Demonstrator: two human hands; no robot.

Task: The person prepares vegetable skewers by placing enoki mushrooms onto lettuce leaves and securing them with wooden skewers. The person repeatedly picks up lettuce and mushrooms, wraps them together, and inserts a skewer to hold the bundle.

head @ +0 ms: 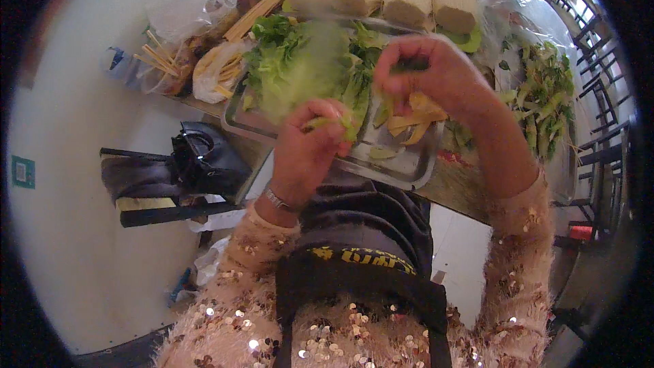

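My left hand (319, 133), a bracelet or watch at its wrist, is closed around a small piece of green leaf (348, 127) above the near edge of a metal tray (429, 176). Large lettuce leaves (301, 66) fill the tray's left side, just beyond that hand. My right hand (426, 74) is over the tray's right side, fingers curled and blurred; whether something is pinched in them is unclear. Below it lie yellow strips (416, 120), perhaps tofu skin. A small pale green scrap (382, 153) rests on the tray's bare metal.
Several pale bundles resembling enoki mushrooms (406, 2) stand behind the tray. Wooden sticks (258, 13) and a plastic bag of yellow strips (219, 71) sit at left. Leafy stalks (544, 97) lie at right. A black handbag (209, 156) rests on a chair left of the table.
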